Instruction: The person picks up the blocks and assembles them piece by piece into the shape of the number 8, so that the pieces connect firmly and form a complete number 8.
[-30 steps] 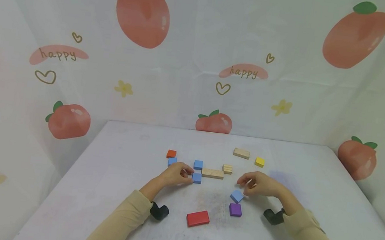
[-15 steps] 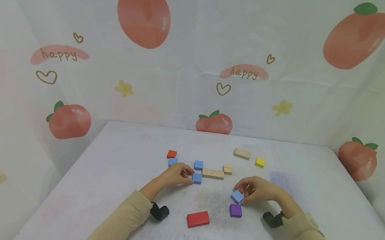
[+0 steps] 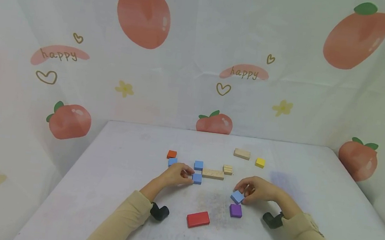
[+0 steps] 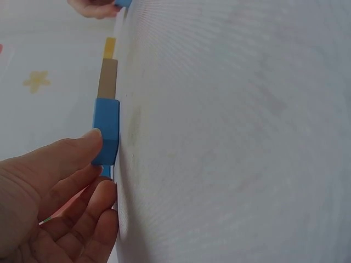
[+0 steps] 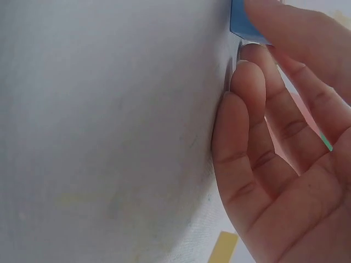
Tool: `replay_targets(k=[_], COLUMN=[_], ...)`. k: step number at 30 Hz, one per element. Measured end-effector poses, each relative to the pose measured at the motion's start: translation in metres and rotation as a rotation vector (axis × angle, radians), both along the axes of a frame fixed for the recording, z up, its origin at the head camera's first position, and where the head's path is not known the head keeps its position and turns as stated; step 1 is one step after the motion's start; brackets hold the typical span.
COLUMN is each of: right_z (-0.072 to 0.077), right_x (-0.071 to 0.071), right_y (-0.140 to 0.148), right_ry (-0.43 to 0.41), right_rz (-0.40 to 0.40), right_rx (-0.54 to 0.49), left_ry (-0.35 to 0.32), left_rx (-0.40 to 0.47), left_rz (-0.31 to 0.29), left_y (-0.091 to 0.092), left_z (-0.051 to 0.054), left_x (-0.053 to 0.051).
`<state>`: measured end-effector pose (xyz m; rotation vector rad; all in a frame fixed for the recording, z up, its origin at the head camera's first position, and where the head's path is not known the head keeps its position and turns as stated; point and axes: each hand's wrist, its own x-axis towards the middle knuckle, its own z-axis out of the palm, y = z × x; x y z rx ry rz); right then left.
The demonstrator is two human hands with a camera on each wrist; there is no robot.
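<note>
In the head view my left hand (image 3: 176,174) holds a blue block (image 3: 197,179) by its left end. The left wrist view has the thumb on the block's face (image 4: 107,126), fingers bent behind it. To the right, my right hand (image 3: 258,190) pinches a light blue block (image 3: 237,197), turned at an angle on the table. Its thumb covers part of that block in the right wrist view (image 5: 249,22). Beyond the left-hand block sits another blue block (image 3: 198,165). A long wooden block (image 3: 213,174) lies beside these two, with a ridged wooden block (image 3: 227,170) behind its right end.
A purple block (image 3: 235,211) lies just in front of the light blue one. Nearer stands a red block (image 3: 198,219). Farther back are an orange-red block (image 3: 171,154), a partly hidden blue block (image 3: 172,161), a wooden block (image 3: 242,153) and a yellow block (image 3: 260,162).
My right hand has come down and slightly left, and its fingers have closed round the light blue block. The left hand has stayed in place at its blue block.
</note>
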<state>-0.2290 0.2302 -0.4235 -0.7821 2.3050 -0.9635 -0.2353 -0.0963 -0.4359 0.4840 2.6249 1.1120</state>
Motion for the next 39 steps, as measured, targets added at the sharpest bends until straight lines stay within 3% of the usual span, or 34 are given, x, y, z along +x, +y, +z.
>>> replay_targets(k=[11,24,31,39], right_z=[-0.0023,-0.0029,-0.0017,-0.004], right_x=[-0.0003,-0.0008,-0.0021,-0.0042], right_y=[0.0015,0.0016,0.0026,0.0004], right_ry=[0.023,0.075,0.149,0.13], right_rz=[0.026,0.015,0.087,-0.018], right_rx=[-0.045,-0.022,-0.11,-0.03], left_ry=[0.009,0.003,0.038,0.032], left_rx=[-0.006,0.001,-0.011,-0.01], left_rz=[-0.002,0.002,-0.012,-0.006], left_y=[0.0001,0.0001,0.0,-0.0003], left_z=[-0.0003,-0.0005,-0.0013,-0.0045], left_x=[0.0,0.0007,-0.0006,-0.0021])
